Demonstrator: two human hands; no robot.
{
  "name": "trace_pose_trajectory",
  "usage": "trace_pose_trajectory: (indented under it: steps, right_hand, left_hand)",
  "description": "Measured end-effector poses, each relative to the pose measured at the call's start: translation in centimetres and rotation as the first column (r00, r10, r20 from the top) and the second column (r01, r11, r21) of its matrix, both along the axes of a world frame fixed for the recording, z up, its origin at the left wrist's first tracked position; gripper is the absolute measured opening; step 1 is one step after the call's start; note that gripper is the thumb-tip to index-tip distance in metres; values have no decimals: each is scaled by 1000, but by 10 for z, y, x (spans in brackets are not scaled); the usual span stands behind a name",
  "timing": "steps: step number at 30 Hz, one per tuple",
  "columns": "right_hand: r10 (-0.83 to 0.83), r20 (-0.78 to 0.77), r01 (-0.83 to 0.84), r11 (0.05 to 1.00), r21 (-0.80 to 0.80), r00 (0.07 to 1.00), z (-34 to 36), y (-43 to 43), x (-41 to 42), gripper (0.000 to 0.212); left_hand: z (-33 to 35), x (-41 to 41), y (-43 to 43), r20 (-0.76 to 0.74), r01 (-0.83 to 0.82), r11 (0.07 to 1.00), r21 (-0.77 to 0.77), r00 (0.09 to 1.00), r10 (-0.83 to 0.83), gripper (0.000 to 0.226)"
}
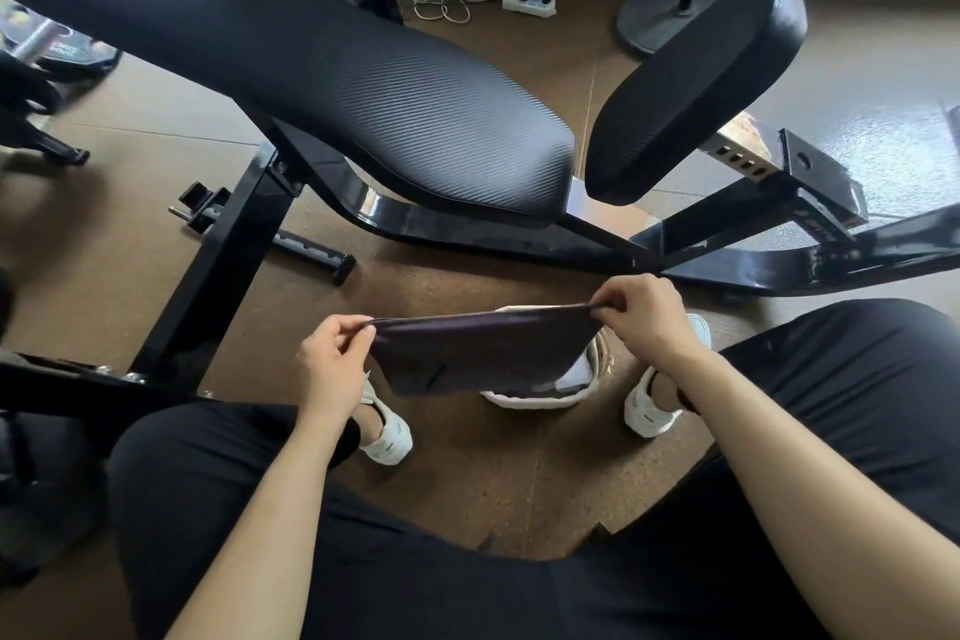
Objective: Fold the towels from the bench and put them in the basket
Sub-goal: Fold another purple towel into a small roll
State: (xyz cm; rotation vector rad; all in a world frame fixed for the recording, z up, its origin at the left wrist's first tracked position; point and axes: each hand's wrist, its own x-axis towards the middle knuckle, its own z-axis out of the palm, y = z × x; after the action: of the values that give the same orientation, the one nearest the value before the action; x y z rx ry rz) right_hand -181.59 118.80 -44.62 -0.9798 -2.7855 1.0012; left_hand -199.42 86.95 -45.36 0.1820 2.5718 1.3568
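Daylit, floor glare [883,130] rt, fisheye edges

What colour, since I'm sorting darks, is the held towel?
Plain dark purplish-black; the towel shows best in the head view.

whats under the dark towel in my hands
Under the dark towel, pinched at its top corners by the left hand and right hand, a white basket stands on the floor. Pale folded cloth shows at its right side; the towel covers the rest of its inside.

The person wears black trousers [208,494] and white sneakers [390,441] — forearms [270,509] bare.
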Motion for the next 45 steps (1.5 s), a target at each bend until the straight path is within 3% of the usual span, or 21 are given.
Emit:
trace_pose_trajectory:
  steps: [2,5,10,17,26,30,38,45]
  right_hand:
    - [-77,-78,75,997,-26,994,3,1,-3,11]
    - [-167,-103,146,971,-187,980,5,3,-4,7]
    - [-387,-154,265,822,-505,909,9,-2,-5,6]
    - [-576,-103,380,652,-656,811,9,-14,-7,7]
    - [-490,-181,287,729,-622,853,14,-42,-10,8]
    - [-469,-193,259,734,-627,862,12,-53,-10,7]
    - [-241,-240,49,793,-607,940,13,-92,-13,10]
    - [-146,-227,-27,787,-616,963,11,-106,-15,15]
  left_hand:
    - [3,2,4,6,-17,998,56,1000,17,21]
    - [5,5,6,43,-23,995,92,999,20,23]
    - [3,5,9,144,-110,979,173,986,86,15]
    - [-3,6,20,314,-286,917,278,929,195,2]
    - [6,32,39,221,-144,918,370,973,64,5]
    - [5,35,41,270,-165,906,389,961,59,4]
    - [7,65,59,217,103,950,294,961,-171,9]
    - [14,77,67,126,200,947,250,963,-237,13]
